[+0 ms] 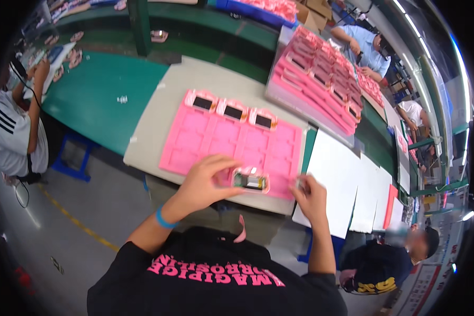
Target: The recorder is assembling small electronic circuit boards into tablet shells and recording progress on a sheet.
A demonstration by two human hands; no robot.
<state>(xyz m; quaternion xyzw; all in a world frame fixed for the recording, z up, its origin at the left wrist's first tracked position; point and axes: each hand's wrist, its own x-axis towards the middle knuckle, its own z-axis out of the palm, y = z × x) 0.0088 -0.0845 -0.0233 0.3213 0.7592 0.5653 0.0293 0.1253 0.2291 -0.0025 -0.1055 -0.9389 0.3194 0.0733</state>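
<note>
My left hand (207,180) grips a small pink electronic device (251,181) by its left end, thumb below and fingers above. Its open face shows green circuit board and a silvery part inside. It is held over the near edge of a pink foam tray (212,139) with shaped recesses. To the right, apart from the device, my right hand (310,196) is closed with thumb and fingertips together beside the tray's near right corner; what they pinch, if anything, is too small to make out. Three pink devices with dark screens, one (231,111) in the middle, sit along the tray's far row.
The tray lies on a beige board (147,138) over a green table (108,89). A tall stack of loaded pink trays (313,81) stands at the far right. White sheets (329,179) lie to the right. Several other people work around, one (18,126) at the left.
</note>
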